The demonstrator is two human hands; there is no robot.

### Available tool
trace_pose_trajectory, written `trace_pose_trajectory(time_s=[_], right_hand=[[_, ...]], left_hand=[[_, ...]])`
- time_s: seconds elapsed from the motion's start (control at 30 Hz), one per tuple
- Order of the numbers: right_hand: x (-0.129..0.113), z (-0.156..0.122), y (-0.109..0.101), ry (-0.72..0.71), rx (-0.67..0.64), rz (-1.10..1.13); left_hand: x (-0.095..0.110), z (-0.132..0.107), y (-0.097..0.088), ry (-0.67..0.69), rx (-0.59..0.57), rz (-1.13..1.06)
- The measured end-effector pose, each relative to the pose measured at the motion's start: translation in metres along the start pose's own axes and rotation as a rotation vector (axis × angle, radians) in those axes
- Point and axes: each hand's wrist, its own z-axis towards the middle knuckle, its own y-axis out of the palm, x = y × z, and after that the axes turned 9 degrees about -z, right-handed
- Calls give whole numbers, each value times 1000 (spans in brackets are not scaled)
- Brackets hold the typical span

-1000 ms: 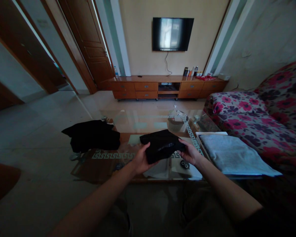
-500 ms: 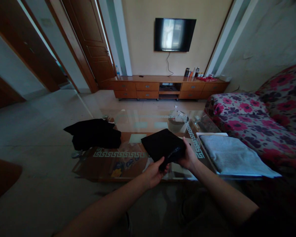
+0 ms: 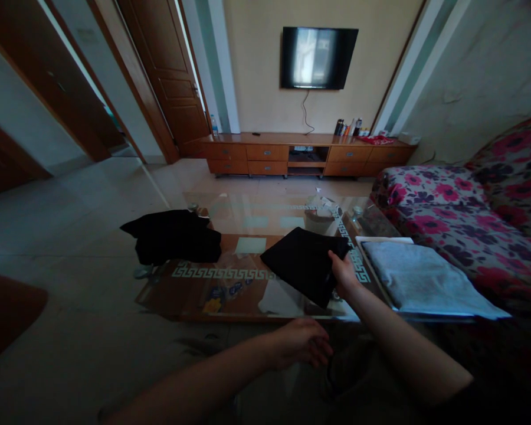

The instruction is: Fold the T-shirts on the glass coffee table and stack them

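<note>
A folded black garment [image 3: 303, 260] is in my right hand [image 3: 346, 276], pinched at its right edge with the thumb on top. The garment is held over the glass coffee table [image 3: 243, 277]; whether it touches the glass I cannot tell. My left hand [image 3: 303, 343] hangs below the table's front edge, apart from the garment, its fingers loosely bent with nothing in them. On the table's left end lies another black cloth piece [image 3: 172, 237], in a loose heap. A grey-blue folded cloth [image 3: 425, 280] lies flat at the right end.
A floral-covered sofa [image 3: 442, 195] stands to the right. Beyond the table is a low wooden TV cabinet [image 3: 265, 154] with bottles on top, and a television [image 3: 318, 58] hangs above it. A lined bin [image 3: 321, 218] and several items show through the glass.
My left hand has let go of the black garment and dropped toward me, below the table edge. My right hand keeps its hold, and the garment lies more spread out.
</note>
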Motion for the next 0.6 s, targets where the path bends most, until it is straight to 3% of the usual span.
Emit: trace_pose_trajectory(time_s=[0.1, 0.23, 0.37, 0.47, 0.53, 0.6], right_hand=[[-32, 8, -17, -48, 124, -111], [-100, 14, -44, -51, 119, -389], [-185, 2, -69, -10, 68, -674], [-239, -14, -90, 12, -119, -897], [-264, -21, -106, 0, -86, -1037], [-279, -23, -124, -104, 51, -1190]], left_hand=[[-3, -2, -4, -14, 19, 199], [-6, 1, -10, -13, 69, 305], [-6, -1, -10, -16, 26, 366], [-5, -6, -9, -2, 18, 414], [-4, -9, -9, -6, 12, 446], [-3, -10, -9, -8, 14, 477]])
